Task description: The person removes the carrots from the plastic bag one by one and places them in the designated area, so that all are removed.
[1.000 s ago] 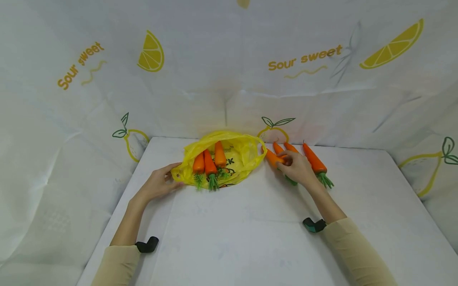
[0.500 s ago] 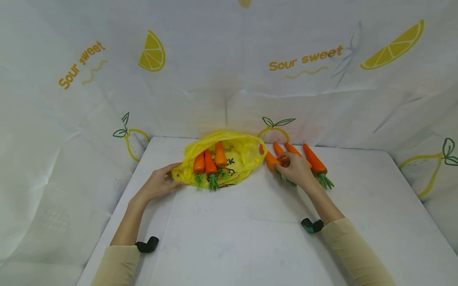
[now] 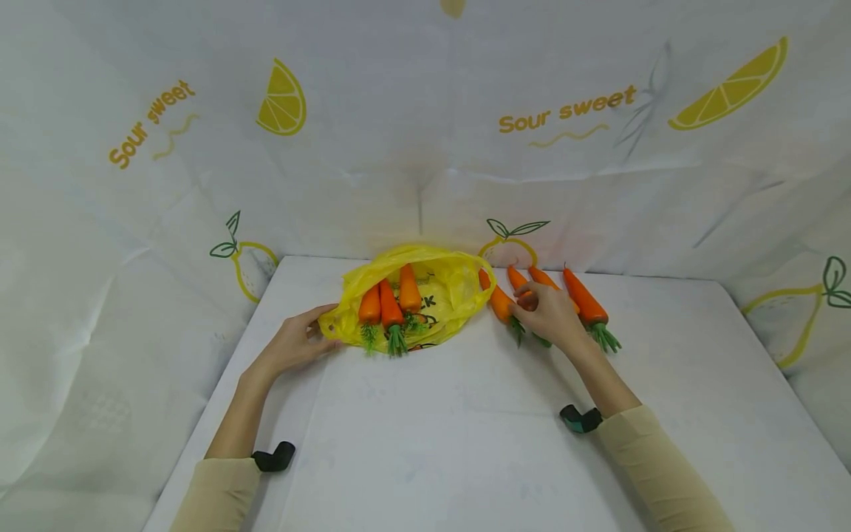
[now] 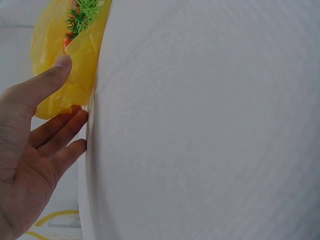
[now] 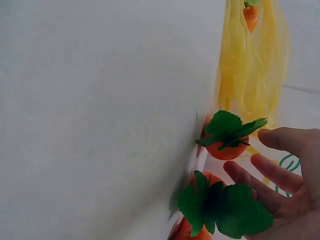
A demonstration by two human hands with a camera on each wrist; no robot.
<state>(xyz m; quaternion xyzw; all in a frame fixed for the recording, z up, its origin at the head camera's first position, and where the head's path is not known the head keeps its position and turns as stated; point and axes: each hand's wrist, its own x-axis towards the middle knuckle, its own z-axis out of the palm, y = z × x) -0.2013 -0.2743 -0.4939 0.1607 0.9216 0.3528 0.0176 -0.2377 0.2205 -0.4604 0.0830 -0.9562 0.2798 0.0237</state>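
Carrots (image 3: 391, 307), three of them, lie in the mouth of a yellow plastic bag (image 3: 453, 295), leafy ends toward the person; their far tips disappear under the bag's upper fold. Dark lettering on the bag is only partly readable between creases and carrots.

The left hand (image 3: 292, 343) touches the bag's left edge with relaxed fingers, the thumb lying over the plastic in the left wrist view, where the bag runs out of frame at the top and only leaves and a sliver of orange show. The right hand (image 3: 550, 314) has its thumb and fingers spread around the leafy end of a loose carrot (image 3: 500, 301); whether they touch it is hard to tell. This carrot's narrow tip meets the bag's right edge, and I cannot tell if it sits inside or beside it. The hand covers much of a second carrot (image 3: 517, 278) and a third carrot (image 3: 544, 277). A fourth carrot (image 3: 585, 295) lies fully visible to their right.

Everything rests on a white-covered table (image 3: 425, 436), its near edge cut off. Behind and at both sides hangs a wrinkled white cloth (image 3: 399, 111) printed with lemons and "Sour sweet". Beige sleeves (image 3: 658, 465) run out of frame at the bottom.
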